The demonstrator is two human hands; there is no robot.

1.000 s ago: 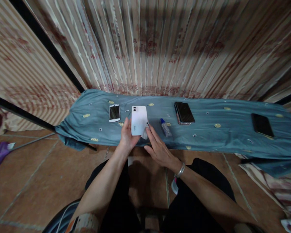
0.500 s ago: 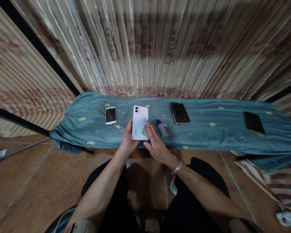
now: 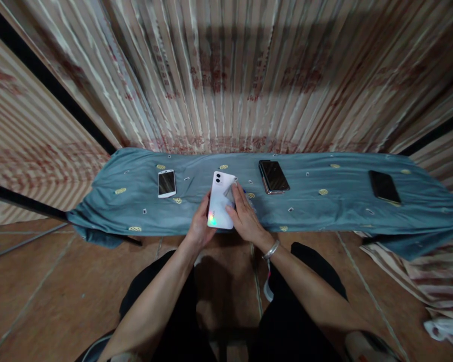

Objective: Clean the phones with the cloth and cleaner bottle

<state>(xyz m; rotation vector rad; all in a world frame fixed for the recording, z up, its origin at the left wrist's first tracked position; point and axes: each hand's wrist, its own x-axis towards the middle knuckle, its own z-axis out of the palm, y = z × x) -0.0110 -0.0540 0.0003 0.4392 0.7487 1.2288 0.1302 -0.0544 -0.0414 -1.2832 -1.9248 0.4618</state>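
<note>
– Where is the white phone (image 3: 219,203) held?
– It is held near the front edge of the blue cover (image 3: 305,213), camera end pointed away from the person. Whether the cover is touched by its underside cannot be told.

– How is it gripped?
– Its lower left edge is clasped by the left hand (image 3: 201,221), the thumb laid along the side; the fingers beneath are mostly hidden. By the right hand (image 3: 246,217), fingers held close together, a grey cloth (image 3: 229,190) is pressed to the phone's back near the upper right corner.

– What room is left at the sides?
– To the left, a strip of cover is seen between the phone and a smaller white phone (image 3: 166,183). To the right, less is left: a blue-tipped clear bottle (image 3: 252,204) is mostly hidden by the right hand, and a stack of dark phones (image 3: 275,177) is set just past it. A wide stretch separates that stack from a lone dark phone (image 3: 384,187).

– And behind?
– The cover's far edge is bordered by a striped curtain (image 3: 219,110).
</note>
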